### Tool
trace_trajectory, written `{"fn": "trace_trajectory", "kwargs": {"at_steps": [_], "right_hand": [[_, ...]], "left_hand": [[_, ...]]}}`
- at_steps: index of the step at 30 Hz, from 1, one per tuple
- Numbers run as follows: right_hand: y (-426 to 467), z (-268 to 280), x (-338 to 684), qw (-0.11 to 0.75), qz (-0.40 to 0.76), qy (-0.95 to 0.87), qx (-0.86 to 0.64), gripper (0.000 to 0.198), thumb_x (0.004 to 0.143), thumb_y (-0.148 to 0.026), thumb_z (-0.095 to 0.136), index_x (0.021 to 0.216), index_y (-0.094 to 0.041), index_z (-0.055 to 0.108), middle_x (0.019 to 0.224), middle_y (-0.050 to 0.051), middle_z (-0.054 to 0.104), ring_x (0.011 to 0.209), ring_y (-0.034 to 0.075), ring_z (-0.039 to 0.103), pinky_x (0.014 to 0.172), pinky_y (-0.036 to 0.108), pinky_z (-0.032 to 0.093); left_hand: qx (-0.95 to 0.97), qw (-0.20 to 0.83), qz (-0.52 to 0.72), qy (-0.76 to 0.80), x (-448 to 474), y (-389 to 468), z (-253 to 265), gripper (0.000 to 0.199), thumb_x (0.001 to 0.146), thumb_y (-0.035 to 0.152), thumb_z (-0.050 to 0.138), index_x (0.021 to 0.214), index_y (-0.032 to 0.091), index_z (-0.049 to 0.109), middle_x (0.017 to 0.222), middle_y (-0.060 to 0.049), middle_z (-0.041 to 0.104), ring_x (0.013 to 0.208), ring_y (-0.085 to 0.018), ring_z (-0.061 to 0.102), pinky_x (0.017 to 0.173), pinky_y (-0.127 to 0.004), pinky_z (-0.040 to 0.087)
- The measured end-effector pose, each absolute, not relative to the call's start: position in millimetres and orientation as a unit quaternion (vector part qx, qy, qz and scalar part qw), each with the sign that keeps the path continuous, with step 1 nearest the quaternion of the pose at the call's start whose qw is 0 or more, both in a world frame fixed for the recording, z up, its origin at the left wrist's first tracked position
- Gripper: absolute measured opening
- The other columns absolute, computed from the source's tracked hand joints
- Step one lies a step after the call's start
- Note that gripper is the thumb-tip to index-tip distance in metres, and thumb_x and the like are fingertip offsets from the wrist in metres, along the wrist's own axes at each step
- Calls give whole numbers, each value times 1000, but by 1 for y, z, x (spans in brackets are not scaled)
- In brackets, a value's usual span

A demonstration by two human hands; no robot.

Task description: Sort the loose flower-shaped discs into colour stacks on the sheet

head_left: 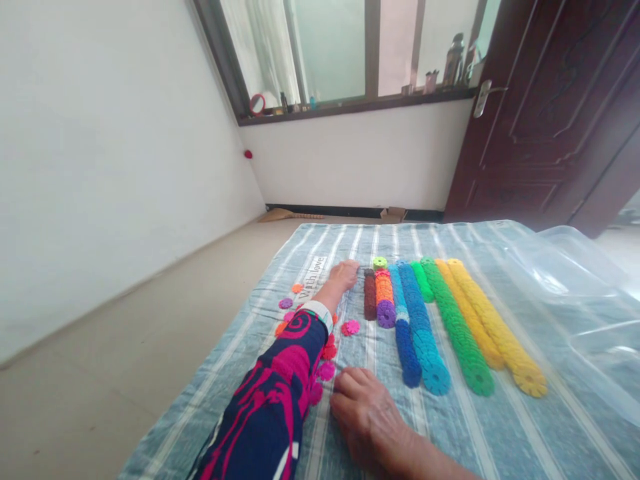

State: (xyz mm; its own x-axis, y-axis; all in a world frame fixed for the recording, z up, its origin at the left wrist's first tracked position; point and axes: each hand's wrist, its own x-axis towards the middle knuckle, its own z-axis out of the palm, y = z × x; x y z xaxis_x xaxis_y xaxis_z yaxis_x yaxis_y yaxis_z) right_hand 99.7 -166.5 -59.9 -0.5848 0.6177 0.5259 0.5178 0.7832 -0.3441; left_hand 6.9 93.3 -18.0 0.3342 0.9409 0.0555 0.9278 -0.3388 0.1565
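Note:
My left hand (345, 272) reaches far forward over the striped cloth, fingers bent together just left of a row of brown notched discs (369, 295). Whatever its fingertips hold is hidden. Nearer to me, my right hand (370, 417) rests curled on the cloth beside a loose pink disc (326, 371); its palm and anything inside it are out of sight. Loose red discs (329, 349) lie partly beneath my left sleeve (280, 380). Between the hands sits a pink-red pair of discs (351, 327). An orange row (384, 287) ends in purple discs (387, 314).
Blue (417, 313), green (455, 320) and yellow (500, 327) disc rows lie to the right on the striped cloth (540, 427). Clear plastic containers (555, 263) stand at the right edge. A purple disc (285, 303) lies near the left edge.

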Motion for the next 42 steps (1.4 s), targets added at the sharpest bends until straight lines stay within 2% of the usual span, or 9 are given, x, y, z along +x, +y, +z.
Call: {"fn": "trace_trajectory", "kwargs": {"at_steps": [3,8,20,27,30,36,42], "right_hand": [[-165,-60,99,326,69,-887,-319,16,80,-10,61,71,-19,51,78,1,58,75,17,50,65,31,33],[-164,-62,97,326,57,-886,-325,17,78,-10,61,69,-19,51,77,1,57,73,17,48,64,31,31],[-163,-57,96,282,53,-896,-339,15,80,-13,63,70,-19,54,78,1,58,76,17,47,64,31,32],[-161,-53,97,274,52,-899,-337,14,82,-15,62,70,-19,55,78,2,58,75,17,46,64,31,32],[-161,-52,97,271,53,-901,-335,14,81,-15,62,70,-19,55,78,2,58,75,17,47,64,31,33],[-161,-50,97,266,57,-902,-334,13,81,-14,62,71,-19,55,77,3,58,74,17,47,63,31,34],[-162,-47,99,258,63,-903,-336,14,83,-15,61,71,-18,56,80,2,59,75,17,49,64,31,34]], "left_hand": [[813,23,50,579,4,92,-16,29,83,12,50,102,17,71,110,-12,72,106,-22,66,91,-29,49],[827,-1,36,561,-7,74,-6,30,82,9,50,100,16,73,108,-11,73,105,-20,65,94,-28,49],[850,-6,41,526,-18,36,-1,21,78,14,54,88,16,73,96,-9,72,95,-20,65,88,-28,49],[839,36,50,541,-12,45,2,47,66,8,58,110,17,71,100,-6,73,91,-18,66,84,-25,49],[847,55,32,528,-8,50,6,47,65,8,56,107,17,73,98,-5,74,89,-18,65,82,-23,48],[842,97,-11,530,0,56,17,49,56,9,52,99,15,75,70,1,67,69,-16,58,62,-21,43],[853,98,-37,511,3,57,25,52,54,10,52,100,16,75,64,1,62,62,-15,52,57,-22,39]]}}
